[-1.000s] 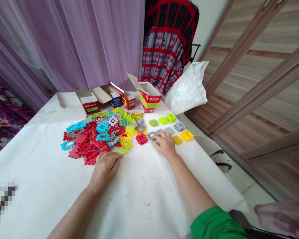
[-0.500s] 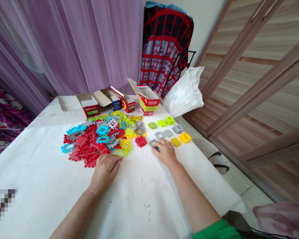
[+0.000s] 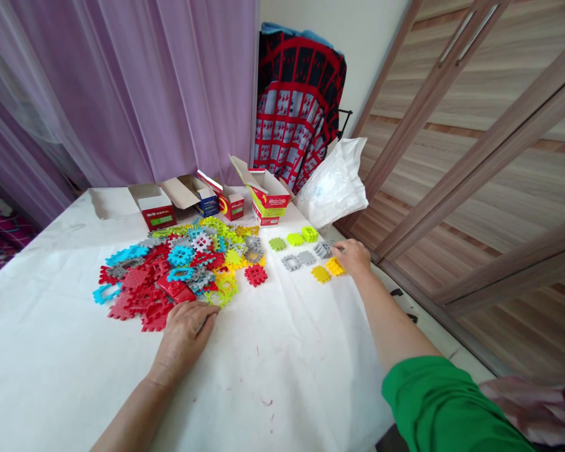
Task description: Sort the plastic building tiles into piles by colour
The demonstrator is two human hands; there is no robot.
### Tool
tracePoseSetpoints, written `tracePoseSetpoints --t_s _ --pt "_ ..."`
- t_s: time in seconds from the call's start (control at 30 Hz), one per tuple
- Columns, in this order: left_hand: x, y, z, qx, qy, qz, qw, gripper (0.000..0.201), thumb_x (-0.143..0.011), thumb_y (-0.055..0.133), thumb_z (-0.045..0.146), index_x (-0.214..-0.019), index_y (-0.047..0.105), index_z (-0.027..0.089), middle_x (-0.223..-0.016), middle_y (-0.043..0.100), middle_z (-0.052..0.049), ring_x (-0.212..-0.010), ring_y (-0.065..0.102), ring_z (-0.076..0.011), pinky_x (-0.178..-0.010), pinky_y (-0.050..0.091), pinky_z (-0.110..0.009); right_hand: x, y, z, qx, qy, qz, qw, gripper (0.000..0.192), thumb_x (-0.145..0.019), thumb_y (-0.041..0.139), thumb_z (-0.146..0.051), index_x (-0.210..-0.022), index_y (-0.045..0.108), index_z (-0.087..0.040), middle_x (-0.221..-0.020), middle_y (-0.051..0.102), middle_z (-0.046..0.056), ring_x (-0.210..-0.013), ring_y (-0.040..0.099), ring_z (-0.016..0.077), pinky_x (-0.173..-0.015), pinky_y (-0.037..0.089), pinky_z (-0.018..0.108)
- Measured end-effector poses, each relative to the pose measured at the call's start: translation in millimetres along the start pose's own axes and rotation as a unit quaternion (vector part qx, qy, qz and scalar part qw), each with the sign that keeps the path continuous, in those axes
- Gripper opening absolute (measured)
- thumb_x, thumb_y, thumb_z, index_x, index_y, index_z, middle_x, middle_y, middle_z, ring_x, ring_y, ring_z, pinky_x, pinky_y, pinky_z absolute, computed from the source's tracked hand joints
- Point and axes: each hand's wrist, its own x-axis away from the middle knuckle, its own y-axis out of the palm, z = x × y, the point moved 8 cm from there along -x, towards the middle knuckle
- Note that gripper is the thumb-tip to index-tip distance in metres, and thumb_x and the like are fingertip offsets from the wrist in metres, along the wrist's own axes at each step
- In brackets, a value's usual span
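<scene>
On the white-covered table, my left hand point(image 3: 186, 331) rests at the front edge of a large heap of interlocking plastic tiles point(image 3: 141, 279) in red, blue, grey, yellow and lime. Its fingers are curled, and what they may hold is hidden. My right hand point(image 3: 355, 257) reaches out to the right, fingertips closed at the edge of a stack of grey tiles point(image 3: 324, 250). A flat grey tile point(image 3: 306, 258) and a grey frame tile point(image 3: 290, 262) lie left of that stack. Yellow tiles point(image 3: 335, 267) sit just in front of it, lime tiles point(image 3: 309, 235) behind.
Open cardboard boxes stand along the back: a red one point(image 3: 160, 218), a blue one point(image 3: 209, 204), another red one point(image 3: 233, 207) and a red-and-lime one point(image 3: 269, 204). A white plastic bag point(image 3: 334, 182) is at the back right corner. One red tile point(image 3: 255, 275) lies beside the heap.
My right hand has moved right and away, from the left end of the grey row to the grey stack. The grey tile it was at has left that spot. My left hand stays by the heap.
</scene>
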Motion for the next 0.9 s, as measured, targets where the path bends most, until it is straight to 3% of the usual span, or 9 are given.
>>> tracePoseSetpoints --t_s 0.4,0.7,0.9 --pt "-2 0.6 0 0.000 0.003 0.003 1.000 0.028 -0.091 0.046 0.036 -0.092 0.072 0.025 -0.090 0.076 -0.004 -0.088 0.067 -0.0233 -0.082 0.049 -0.040 -3 22 -8 0.004 -0.029 -0.008 1.000 0.018 -0.083 0.060 -0.034 -0.087 0.076 -0.026 -0.093 0.070 0.005 -0.086 0.058 0.0197 -0.073 0.040 0.030" --pt "-1 1.0 0 0.000 0.009 0.002 1.000 0.027 -0.091 0.046 0.035 -0.093 0.071 0.025 -0.090 0.075 -0.004 -0.088 0.067 -0.0230 -0.083 0.049 -0.040 2 18 -14 0.003 -0.041 -0.017 0.999 0.018 -0.082 0.062 -0.034 -0.090 0.075 -0.025 -0.095 0.069 0.006 -0.091 0.058 0.0218 -0.076 0.039 0.031" --pt "-1 1.0 0 0.001 -0.001 -0.001 1.000 0.027 -0.091 0.046 0.035 -0.093 0.072 0.025 -0.092 0.075 -0.004 -0.090 0.067 -0.0228 -0.084 0.049 -0.040 6 4 -17 -0.007 -0.039 0.013 0.999 0.021 -0.084 0.057 -0.029 -0.093 0.075 -0.023 -0.096 0.069 0.007 -0.090 0.058 0.0225 -0.076 0.040 0.031"
